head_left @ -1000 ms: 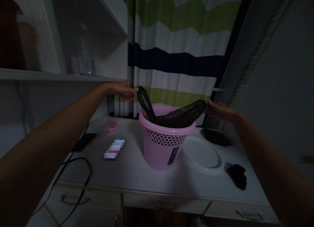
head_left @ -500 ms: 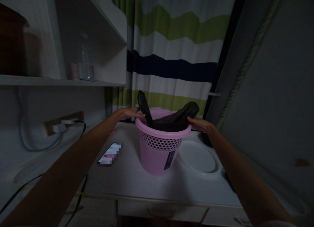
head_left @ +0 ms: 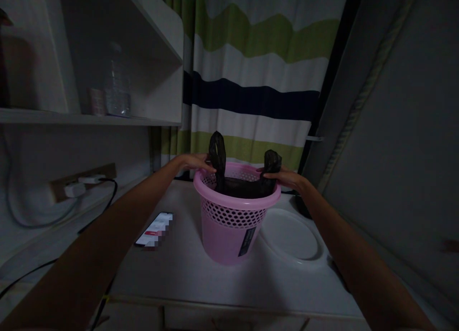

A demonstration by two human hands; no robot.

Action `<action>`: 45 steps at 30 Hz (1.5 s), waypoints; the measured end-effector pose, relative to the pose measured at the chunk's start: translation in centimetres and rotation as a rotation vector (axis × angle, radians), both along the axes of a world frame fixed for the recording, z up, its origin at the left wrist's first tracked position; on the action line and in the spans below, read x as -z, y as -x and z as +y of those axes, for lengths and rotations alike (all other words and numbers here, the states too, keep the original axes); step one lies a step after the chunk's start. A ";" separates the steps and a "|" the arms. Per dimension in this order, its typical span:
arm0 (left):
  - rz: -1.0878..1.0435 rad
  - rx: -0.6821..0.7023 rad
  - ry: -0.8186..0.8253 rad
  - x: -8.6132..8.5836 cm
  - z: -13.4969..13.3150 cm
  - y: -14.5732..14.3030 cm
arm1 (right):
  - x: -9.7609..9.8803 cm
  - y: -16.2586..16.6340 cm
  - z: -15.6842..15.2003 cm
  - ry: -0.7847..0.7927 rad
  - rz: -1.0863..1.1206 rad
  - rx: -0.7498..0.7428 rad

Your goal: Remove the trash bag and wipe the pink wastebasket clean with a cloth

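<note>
A pink plastic bin (head_left: 224, 235) with a band of holes below its rim stands upright on the white desk. Inside its mouth sits a black plastic bag (head_left: 242, 187), with two loop handles rising above the rim. My left hand (head_left: 196, 163) pinches the left handle between thumb and fingers, just over the rim. At the right side, my right hand (head_left: 285, 176) is closed on the other handle. Some fingertips of both hands are hidden behind the bag. The lower part of the bag is out of sight inside the bin.
Left of the bin lies a lit phone (head_left: 156, 229) on the desk (head_left: 186, 283). A white oval lid (head_left: 292, 235) lies to the right. A shelf holds a clear bottle (head_left: 118, 90); below it, chargers fill a socket strip (head_left: 82, 183). A striped curtain (head_left: 251, 73) hangs behind.
The right handle has been drawn inward and now stands upright instead of leaning outward over the rim. The left handle has opened into a loop and shifted slightly right. The view has moved a little.
</note>
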State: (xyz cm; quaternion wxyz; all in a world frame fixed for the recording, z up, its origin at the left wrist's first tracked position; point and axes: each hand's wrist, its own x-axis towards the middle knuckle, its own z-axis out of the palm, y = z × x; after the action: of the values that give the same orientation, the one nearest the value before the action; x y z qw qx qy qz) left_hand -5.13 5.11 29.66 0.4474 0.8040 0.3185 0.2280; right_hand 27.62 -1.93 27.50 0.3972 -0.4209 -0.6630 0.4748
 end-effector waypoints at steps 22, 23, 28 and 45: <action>-0.289 -0.038 0.057 -2.0 -1.7 -1.6 | -2.9 1.1 -2.1 -0.078 0.228 0.218; -0.335 -0.053 0.084 -2.1 -2.0 -1.4 | -3.3 1.0 -2.2 -0.098 0.242 0.226; -0.581 -0.182 0.119 -2.2 -2.8 -1.4 | -4.2 1.3 -2.3 -0.182 0.174 0.321; -1.016 -0.096 0.338 -0.4 -2.3 -3.0 | -2.3 0.9 -1.1 -0.060 0.789 0.321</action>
State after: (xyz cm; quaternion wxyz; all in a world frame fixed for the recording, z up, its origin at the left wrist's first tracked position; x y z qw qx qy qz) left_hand -2.09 2.81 30.03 0.6576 0.4936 0.1304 0.5541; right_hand 26.71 -3.07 29.85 0.7013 -0.2930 -0.3998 0.5123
